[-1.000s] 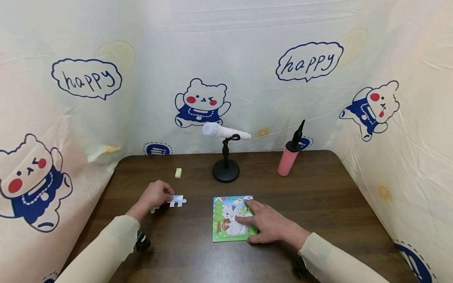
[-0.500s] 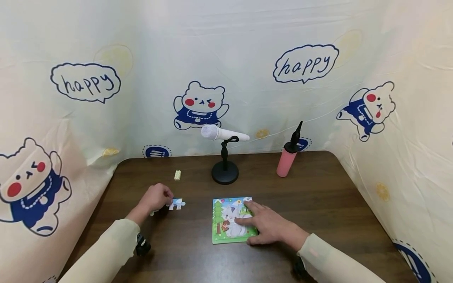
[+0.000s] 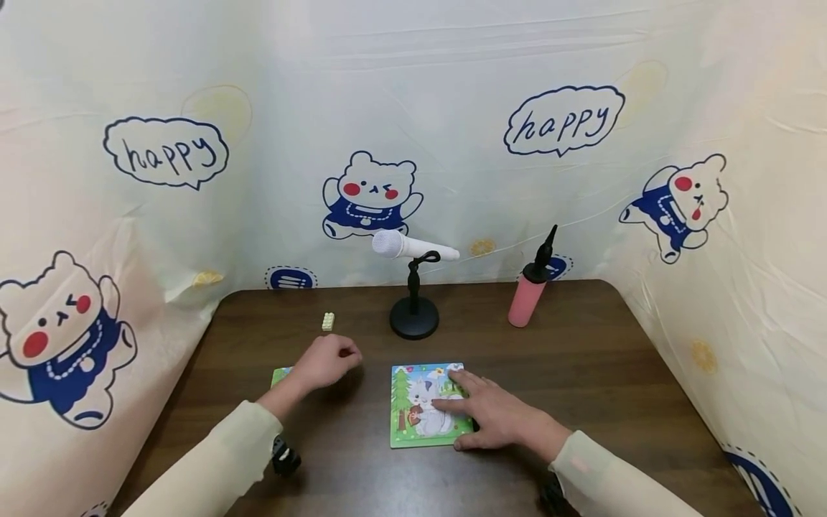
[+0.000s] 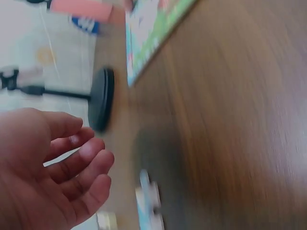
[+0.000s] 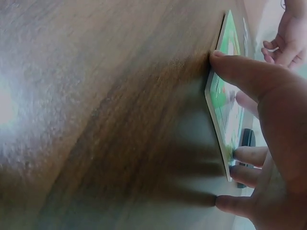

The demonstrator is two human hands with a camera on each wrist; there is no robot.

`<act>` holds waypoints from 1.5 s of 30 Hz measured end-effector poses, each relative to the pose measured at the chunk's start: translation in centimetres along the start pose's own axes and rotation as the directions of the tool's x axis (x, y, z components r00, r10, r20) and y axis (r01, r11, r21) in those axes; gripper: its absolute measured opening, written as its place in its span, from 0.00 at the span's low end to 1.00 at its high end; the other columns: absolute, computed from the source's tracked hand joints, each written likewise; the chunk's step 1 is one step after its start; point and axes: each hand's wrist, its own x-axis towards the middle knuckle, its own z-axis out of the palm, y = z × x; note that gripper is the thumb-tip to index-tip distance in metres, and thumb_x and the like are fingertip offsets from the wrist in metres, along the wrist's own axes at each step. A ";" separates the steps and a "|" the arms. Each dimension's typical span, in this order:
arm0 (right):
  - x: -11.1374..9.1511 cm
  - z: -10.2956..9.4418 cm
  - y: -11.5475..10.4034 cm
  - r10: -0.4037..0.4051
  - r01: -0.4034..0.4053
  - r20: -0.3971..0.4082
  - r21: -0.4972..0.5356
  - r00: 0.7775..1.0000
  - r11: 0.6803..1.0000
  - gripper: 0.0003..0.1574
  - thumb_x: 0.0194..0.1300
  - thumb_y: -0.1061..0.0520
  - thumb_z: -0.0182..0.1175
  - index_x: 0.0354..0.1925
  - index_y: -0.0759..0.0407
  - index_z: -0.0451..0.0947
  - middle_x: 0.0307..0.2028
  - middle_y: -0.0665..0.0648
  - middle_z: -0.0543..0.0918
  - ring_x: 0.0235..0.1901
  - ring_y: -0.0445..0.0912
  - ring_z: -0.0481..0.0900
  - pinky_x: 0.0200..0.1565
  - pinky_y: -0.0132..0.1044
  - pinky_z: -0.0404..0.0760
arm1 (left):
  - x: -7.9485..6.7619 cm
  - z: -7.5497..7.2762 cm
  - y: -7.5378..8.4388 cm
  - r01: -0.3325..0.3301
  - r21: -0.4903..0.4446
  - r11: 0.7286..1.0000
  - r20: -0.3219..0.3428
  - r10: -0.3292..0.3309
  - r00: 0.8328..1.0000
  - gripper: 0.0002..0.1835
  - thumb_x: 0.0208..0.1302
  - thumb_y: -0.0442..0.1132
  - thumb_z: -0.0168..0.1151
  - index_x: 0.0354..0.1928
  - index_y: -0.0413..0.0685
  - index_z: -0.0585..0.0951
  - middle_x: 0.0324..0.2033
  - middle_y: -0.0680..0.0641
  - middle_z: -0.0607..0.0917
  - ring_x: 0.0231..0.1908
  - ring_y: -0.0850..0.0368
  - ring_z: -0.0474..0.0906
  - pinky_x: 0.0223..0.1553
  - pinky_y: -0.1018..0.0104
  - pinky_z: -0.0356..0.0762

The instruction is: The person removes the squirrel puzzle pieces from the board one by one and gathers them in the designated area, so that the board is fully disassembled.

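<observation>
My left hand (image 3: 326,361) hovers over the table left of the puzzle (image 3: 426,424). In the left wrist view, this hand (image 4: 57,167) has loosely bent fingers and nothing between them. A blurred blue-and-white jigsaw piece (image 4: 149,208) lies on the table below it. Part of a green piece (image 3: 281,374) shows behind the left wrist. My right hand (image 3: 494,413) rests on the right side of the square puzzle, which pictures a white animal among green trees. Seen from the right wrist, its thumb (image 5: 230,62) touches the puzzle's edge and the fingers are spread.
A white microphone (image 3: 413,246) on a black round-based stand (image 3: 413,317) stands at the back of the brown table (image 3: 581,373). To its right is a pink hand pump (image 3: 526,300) with a black top. A small cream toy brick (image 3: 328,321) lies behind my left hand.
My left hand has let go of the blue-and-white jigsaw piece and moved right and slightly up, now covering that piece in the head view. The right hand stays on the puzzle.
</observation>
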 end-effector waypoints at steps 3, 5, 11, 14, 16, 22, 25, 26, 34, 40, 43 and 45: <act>-0.3 0.0 0.1 -0.007 0.008 -0.015 0.028 1.000 1.000 0.46 0.63 0.27 0.64 0.75 0.22 0.59 0.81 0.60 0.50 0.79 0.60 0.51 0.71 0.67 0.60 | 0.3 1.2 2.4 -0.006 -0.038 0.999 0.025 0.007 1.000 0.06 0.71 0.40 0.64 0.38 0.50 0.89 0.31 0.55 0.85 0.30 0.59 0.76 0.36 0.62 0.76; -0.5 0.0 0.2 -0.015 0.017 -0.036 0.050 0.999 0.999 0.46 0.63 0.28 0.65 0.75 0.23 0.60 0.81 0.60 0.49 0.79 0.60 0.49 0.71 0.67 0.59 | 0.5 2.0 3.8 -0.025 -0.066 0.998 0.045 0.028 0.999 0.07 0.71 0.40 0.64 0.39 0.51 0.89 0.31 0.55 0.85 0.31 0.59 0.76 0.37 0.62 0.77; -1.4 0.1 1.3 -0.023 0.029 -0.085 0.070 0.996 0.997 0.48 0.62 0.27 0.66 0.76 0.25 0.61 0.81 0.59 0.49 0.79 0.59 0.49 0.71 0.66 0.60 | 1.4 4.5 7.0 -0.094 -0.121 0.988 0.113 0.108 0.988 0.08 0.72 0.41 0.63 0.44 0.48 0.89 0.36 0.54 0.87 0.36 0.60 0.78 0.41 0.60 0.79; -1.6 0.2 1.9 -0.028 0.034 -0.084 0.064 0.996 0.997 0.49 0.62 0.27 0.66 0.76 0.25 0.60 0.81 0.58 0.48 0.79 0.58 0.49 0.71 0.66 0.60 | 1.8 5.6 8.0 -0.085 -0.150 0.985 0.151 0.108 0.983 0.10 0.73 0.42 0.62 0.47 0.46 0.88 0.38 0.53 0.86 0.37 0.59 0.78 0.42 0.60 0.78; -1.7 0.3 2.2 -0.033 0.038 -0.080 0.061 0.996 0.997 0.49 0.62 0.26 0.66 0.76 0.24 0.59 0.82 0.58 0.48 0.79 0.58 0.49 0.71 0.65 0.59 | 2.0 6.3 8.4 -0.069 -0.181 0.981 0.176 0.102 0.979 0.11 0.73 0.42 0.62 0.49 0.45 0.87 0.37 0.52 0.86 0.37 0.58 0.79 0.40 0.61 0.78; -1.6 0.5 2.4 -0.047 0.051 -0.080 0.044 0.996 0.998 0.48 0.62 0.26 0.64 0.76 0.26 0.61 0.82 0.59 0.49 0.79 0.59 0.50 0.72 0.66 0.58 | 2.3 7.9 8.9 0.014 -0.325 0.946 0.248 0.071 0.966 0.14 0.73 0.40 0.60 0.53 0.39 0.85 0.39 0.43 0.87 0.39 0.47 0.85 0.35 0.63 0.77; -1.6 0.5 2.3 -0.048 0.051 -0.085 0.037 0.995 0.998 0.47 0.62 0.26 0.65 0.75 0.27 0.62 0.81 0.59 0.50 0.79 0.59 0.50 0.72 0.65 0.58 | 2.5 8.4 8.8 0.051 -0.366 0.929 0.270 0.054 0.961 0.15 0.73 0.41 0.60 0.54 0.39 0.84 0.40 0.44 0.86 0.40 0.48 0.85 0.35 0.63 0.78; -1.6 0.5 2.2 -0.046 0.050 -0.088 0.035 0.995 0.998 0.47 0.61 0.26 0.65 0.75 0.27 0.63 0.81 0.59 0.51 0.79 0.59 0.51 0.72 0.65 0.58 | 2.5 8.5 8.8 0.061 -0.375 0.925 0.278 0.049 0.959 0.16 0.74 0.42 0.60 0.54 0.39 0.84 0.41 0.45 0.86 0.40 0.48 0.85 0.36 0.62 0.79; -1.3 0.5 2.0 -0.029 0.031 -0.117 0.019 0.993 0.999 0.48 0.58 0.26 0.69 0.73 0.29 0.67 0.79 0.62 0.57 0.77 0.59 0.56 0.70 0.65 0.61 | 2.5 8.8 9.1 0.119 -0.435 0.892 0.328 0.034 0.944 0.18 0.74 0.41 0.59 0.57 0.37 0.82 0.46 0.40 0.86 0.44 0.44 0.86 0.40 0.54 0.82; -1.2 0.6 1.9 -0.007 0.009 -0.116 0.017 0.993 1.000 0.48 0.57 0.26 0.69 0.73 0.28 0.68 0.79 0.62 0.57 0.77 0.60 0.57 0.70 0.65 0.62 | 2.4 9.0 9.4 0.166 -0.470 0.867 0.335 0.001 0.942 0.19 0.73 0.41 0.59 0.58 0.35 0.82 0.46 0.39 0.86 0.45 0.45 0.87 0.40 0.55 0.83; -1.1 0.5 1.7 0.002 0.000 -0.112 0.021 0.994 1.000 0.48 0.57 0.26 0.69 0.73 0.29 0.68 0.79 0.63 0.57 0.77 0.60 0.57 0.70 0.65 0.62 | 2.5 9.3 9.3 0.181 -0.477 0.860 0.321 -0.022 0.947 0.19 0.72 0.41 0.60 0.57 0.35 0.82 0.45 0.39 0.86 0.44 0.46 0.87 0.39 0.56 0.83; -1.1 0.4 1.6 0.009 -0.006 -0.103 0.021 0.995 1.000 0.48 0.57 0.26 0.69 0.73 0.29 0.68 0.79 0.63 0.57 0.77 0.60 0.57 0.70 0.64 0.61 | 2.5 9.5 9.3 0.185 -0.483 0.856 0.311 -0.030 0.950 0.18 0.72 0.40 0.60 0.57 0.35 0.82 0.44 0.39 0.87 0.43 0.46 0.87 0.39 0.56 0.83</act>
